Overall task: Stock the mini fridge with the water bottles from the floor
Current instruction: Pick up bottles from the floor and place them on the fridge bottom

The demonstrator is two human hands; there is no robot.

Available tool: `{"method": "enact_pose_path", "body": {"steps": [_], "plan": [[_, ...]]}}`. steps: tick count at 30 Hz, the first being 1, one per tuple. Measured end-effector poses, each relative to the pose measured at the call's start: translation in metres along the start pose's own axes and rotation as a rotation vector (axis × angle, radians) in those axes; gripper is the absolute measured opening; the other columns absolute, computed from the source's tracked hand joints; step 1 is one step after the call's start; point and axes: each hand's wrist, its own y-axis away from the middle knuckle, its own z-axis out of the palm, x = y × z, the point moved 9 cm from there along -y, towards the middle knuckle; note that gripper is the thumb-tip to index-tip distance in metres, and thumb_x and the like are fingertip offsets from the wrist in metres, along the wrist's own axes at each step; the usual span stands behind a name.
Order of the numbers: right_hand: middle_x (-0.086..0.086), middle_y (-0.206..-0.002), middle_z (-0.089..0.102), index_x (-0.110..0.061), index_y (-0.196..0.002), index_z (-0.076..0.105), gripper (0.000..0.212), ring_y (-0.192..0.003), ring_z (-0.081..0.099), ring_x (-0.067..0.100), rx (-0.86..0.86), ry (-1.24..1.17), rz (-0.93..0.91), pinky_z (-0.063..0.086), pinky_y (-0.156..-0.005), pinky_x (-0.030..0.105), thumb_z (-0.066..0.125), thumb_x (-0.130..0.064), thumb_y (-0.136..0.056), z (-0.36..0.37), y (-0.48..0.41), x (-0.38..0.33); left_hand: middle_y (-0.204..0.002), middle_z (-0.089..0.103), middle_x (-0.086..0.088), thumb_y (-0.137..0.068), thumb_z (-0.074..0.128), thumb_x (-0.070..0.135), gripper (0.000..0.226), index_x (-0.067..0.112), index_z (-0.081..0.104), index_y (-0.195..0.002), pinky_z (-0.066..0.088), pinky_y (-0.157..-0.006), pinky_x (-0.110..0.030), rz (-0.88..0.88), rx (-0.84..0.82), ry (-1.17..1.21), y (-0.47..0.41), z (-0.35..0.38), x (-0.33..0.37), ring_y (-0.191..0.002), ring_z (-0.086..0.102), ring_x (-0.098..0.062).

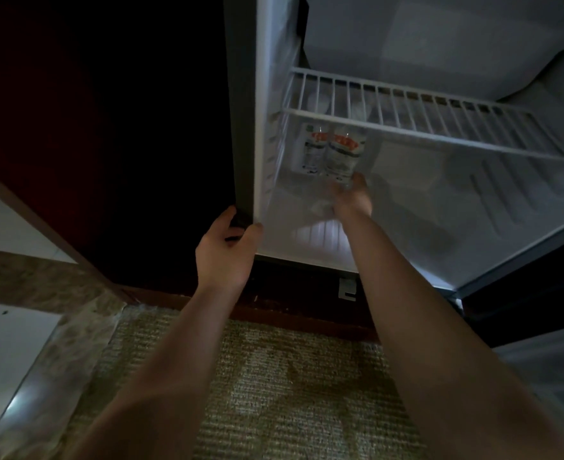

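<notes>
The mini fridge (pixel 493 180) stands open, white inside, with a wire shelf (pixel 416 121) across the middle. Under that shelf, at the back left, two clear water bottles with red-and-white labels lie side by side. My right hand (pixel 353 197) reaches in and grips the bottom end of the right bottle (pixel 342 154). The left bottle (pixel 313 151) lies against the fridge's left wall. My left hand (pixel 227 247) grips the lower front edge of the fridge's left side wall (pixel 240 127), fingers curled round its corner.
A dark wooden cabinet (pixel 108 127) encloses the fridge on the left. The fridge door's edge (pixel 519 257) runs along the lower right. Below lies patterned carpet (pixel 274 393), with pale floor tiles (pixel 8 343) and a stone strip at the left.
</notes>
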Motion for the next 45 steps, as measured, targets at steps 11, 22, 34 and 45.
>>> {"method": "enact_pose_path", "body": {"steps": [11,22,34,45], "plan": [[0.006,-0.104,0.060,-0.012,-0.137,0.045,0.056,-0.079,0.063,0.026,-0.106,-0.232,0.065,0.052,-0.066,0.033,0.066,-0.021,-0.086,0.001,0.025,0.003,-0.095,0.059,0.006,-0.089,0.058,0.034,0.067,0.023,0.027,-0.148,0.044,-0.069,-0.027,-0.134,-0.132,-0.056,0.012,0.013,0.002,-0.082,0.056,-0.013],[0.003,-0.087,0.066,-0.018,-0.105,0.060,0.024,-0.071,0.061,0.015,-0.366,-0.176,0.124,0.046,-0.061,0.025,0.058,-0.037,-0.091,-0.027,0.110,-0.002,-0.111,0.062,-0.007,-0.088,0.055,0.035,0.031,0.015,0.055,-0.111,0.047,-0.087,-0.037,-0.277,-0.274,-0.115,0.039,0.006,0.033,-0.102,0.059,-0.023],[0.001,-0.085,0.065,-0.017,-0.099,0.059,0.015,-0.067,0.059,0.012,-0.371,0.008,-0.046,0.044,-0.060,0.024,0.057,-0.031,-0.094,-0.157,0.228,-0.059,-0.111,0.061,-0.002,-0.090,0.054,0.033,0.033,0.019,0.054,-0.119,0.045,-0.081,-0.034,-0.072,-0.473,-0.173,0.155,0.024,0.126,-0.100,0.060,-0.018],[0.002,-0.074,0.064,-0.010,-0.111,0.061,0.022,-0.055,0.055,0.013,-0.016,-0.249,0.119,0.040,-0.049,0.018,0.058,-0.022,-0.093,-0.316,0.335,-0.015,-0.099,0.056,-0.006,-0.090,0.054,0.031,0.016,0.016,0.053,-0.096,0.039,-0.072,-0.031,0.147,-0.710,-0.267,0.292,0.070,0.190,-0.091,0.059,-0.023]]}}
